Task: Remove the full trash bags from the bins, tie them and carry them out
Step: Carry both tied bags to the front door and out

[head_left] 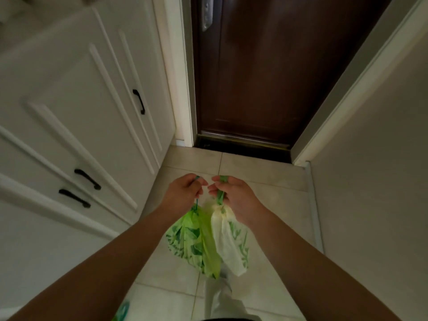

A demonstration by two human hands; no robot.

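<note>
Left hand (pixel 185 189): fist closed round a drawstring, green bag (pixel 194 239) hanging below.
Right hand (pixel 234 195): clenched on a drawstring, pale bag (pixel 228 237) dangling beneath.

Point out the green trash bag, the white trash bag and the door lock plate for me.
green trash bag (pixel 193 237), head view, on its printed side.
white trash bag (pixel 225 237), head view, on its pale front.
door lock plate (pixel 207 12), head view, on the metal plate's middle.
</note>
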